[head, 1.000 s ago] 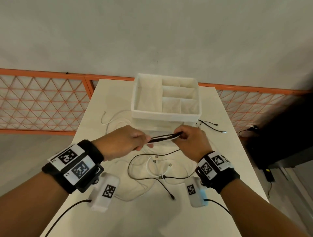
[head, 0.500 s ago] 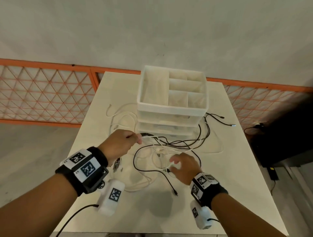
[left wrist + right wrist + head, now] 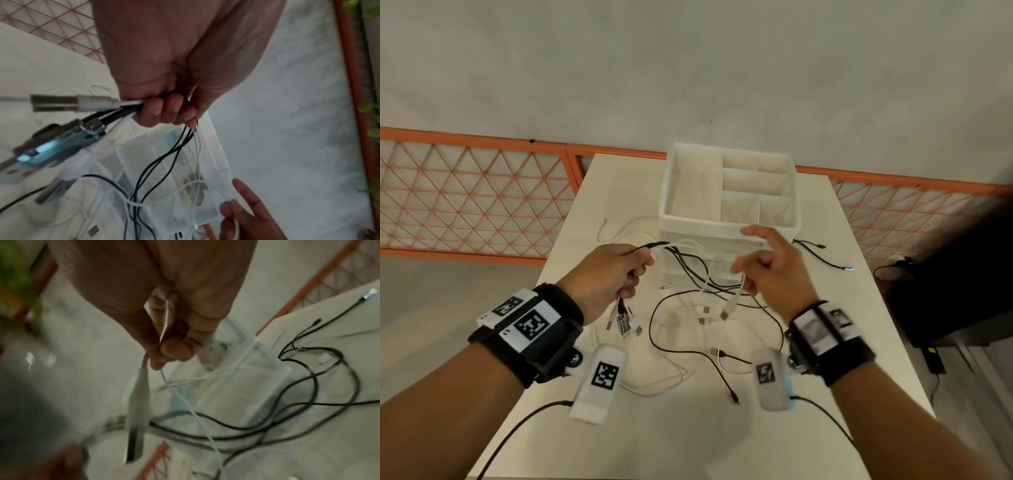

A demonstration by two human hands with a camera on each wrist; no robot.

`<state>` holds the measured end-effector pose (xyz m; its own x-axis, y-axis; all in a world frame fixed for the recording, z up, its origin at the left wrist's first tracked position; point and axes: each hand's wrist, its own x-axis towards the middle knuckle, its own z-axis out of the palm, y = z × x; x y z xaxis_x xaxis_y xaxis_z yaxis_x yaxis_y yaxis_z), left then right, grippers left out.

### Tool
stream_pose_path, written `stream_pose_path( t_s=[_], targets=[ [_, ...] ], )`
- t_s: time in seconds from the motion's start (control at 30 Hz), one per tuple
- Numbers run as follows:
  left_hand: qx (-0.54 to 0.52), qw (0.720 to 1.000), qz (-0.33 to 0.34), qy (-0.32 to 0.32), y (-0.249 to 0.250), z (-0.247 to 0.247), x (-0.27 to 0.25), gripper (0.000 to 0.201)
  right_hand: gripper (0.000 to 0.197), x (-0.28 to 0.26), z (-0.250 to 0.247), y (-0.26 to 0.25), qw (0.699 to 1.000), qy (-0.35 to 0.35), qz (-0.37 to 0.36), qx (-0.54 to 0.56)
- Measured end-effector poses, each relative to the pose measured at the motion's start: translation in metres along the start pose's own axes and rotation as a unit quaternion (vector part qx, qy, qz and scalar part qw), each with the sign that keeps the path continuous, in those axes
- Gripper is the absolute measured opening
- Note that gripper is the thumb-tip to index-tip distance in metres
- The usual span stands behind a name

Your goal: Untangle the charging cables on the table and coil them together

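Observation:
Above the white table [image 3: 859, 342], my left hand [image 3: 631, 272] grips a bundle of black and white charging cables [image 3: 681, 260]; their USB plugs [image 3: 624, 322] hang below the fist. In the left wrist view the fingers [image 3: 164, 112] curl round the same bundle [image 3: 127, 108]. My right hand [image 3: 744, 274] pinches a single white cable [image 3: 741, 291] between thumb and fingers, its plug [image 3: 726, 311] dangling, the index finger raised. The right wrist view shows that pinch [image 3: 164, 352] and the hanging plug [image 3: 137, 404]. More black and white cable loops [image 3: 688, 353] lie tangled on the table between my hands.
A white divided organiser box [image 3: 729, 222] sits on clear drawers just behind my hands. Black cable ends [image 3: 825, 262] trail to its right, a white cable [image 3: 619, 233] to its left. An orange lattice fence [image 3: 476, 198] stands behind the table; a dark object [image 3: 962, 281] sits at right.
My right hand let go of the bundle, dipped to the table, and has come up pinching a white cable end. My left hand has kept the bundle and lifted it.

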<state>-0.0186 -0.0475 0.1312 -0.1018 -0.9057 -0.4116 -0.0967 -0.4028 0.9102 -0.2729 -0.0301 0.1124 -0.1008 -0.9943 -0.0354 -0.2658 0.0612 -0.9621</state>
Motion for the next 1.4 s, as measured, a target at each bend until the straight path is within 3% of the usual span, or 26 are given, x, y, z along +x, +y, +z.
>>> stream_pose_path(
  t_s=[0.07, 0.17, 0.33, 0.43, 0.57, 0.73, 0.87, 0.97, 1.07, 1.23, 1.3, 1.4],
  targets=[
    [-0.029, 1.000, -0.009, -0.003, 0.003, 0.000, 0.002, 0.024, 0.031, 0.001, -0.011, -0.015, 0.995, -0.012, -0.001, 0.103],
    [-0.071, 0.997, -0.012, -0.024, 0.011, 0.007, 0.004, 0.023, 0.019, -0.007, -0.005, -0.012, 0.996, -0.065, 0.007, 0.069],
    [-0.104, 0.994, 0.005, -0.047, 0.021, 0.011, 0.003, 0.020, 0.018, -0.002, -0.018, -0.016, 0.995, 0.045, -0.023, 0.091],
    [-0.141, 0.987, -0.007, -0.076, 0.026, 0.014, 0.001, 0.015, 0.022, -0.006, -0.020, -0.030, 0.992, 0.022, -0.050, 0.115],
    [-0.153, 0.980, -0.010, -0.130, 0.034, 0.032, -0.007, 0.014, 0.038, -0.018, 0.006, -0.041, 0.996, -0.061, -0.067, 0.001],
    [-0.048, 0.990, 0.010, -0.132, 0.039, 0.047, -0.009, 0.020, 0.020, -0.016, 0.032, -0.037, 0.977, -0.058, -0.143, -0.144],
    [0.082, 0.991, 0.036, -0.103, 0.040, 0.052, -0.009, 0.017, 0.010, -0.016, 0.039, -0.045, 0.962, -0.081, -0.168, -0.200],
    [0.167, 0.982, 0.059, -0.066, 0.044, 0.048, -0.008, 0.018, 0.019, -0.007, 0.032, -0.040, 0.957, -0.065, -0.135, -0.247],
    [0.119, 0.989, 0.075, -0.054, 0.053, 0.035, -0.010, 0.021, 0.039, 0.004, 0.017, -0.009, 0.951, -0.064, -0.050, -0.299],
    [0.011, 0.992, 0.123, -0.029, 0.066, 0.017, -0.015, 0.021, 0.019, 0.000, 0.010, 0.038, 0.932, -0.122, 0.090, -0.329],
    [0.013, 0.991, 0.132, -0.028, 0.063, 0.014, -0.013, 0.021, 0.019, -0.002, 0.008, 0.024, 0.944, -0.129, 0.082, -0.294],
    [0.060, 0.991, 0.120, -0.018, 0.052, 0.013, -0.006, 0.022, 0.022, -0.004, 0.004, -0.028, 0.978, -0.074, -0.033, -0.191]
  ],
)
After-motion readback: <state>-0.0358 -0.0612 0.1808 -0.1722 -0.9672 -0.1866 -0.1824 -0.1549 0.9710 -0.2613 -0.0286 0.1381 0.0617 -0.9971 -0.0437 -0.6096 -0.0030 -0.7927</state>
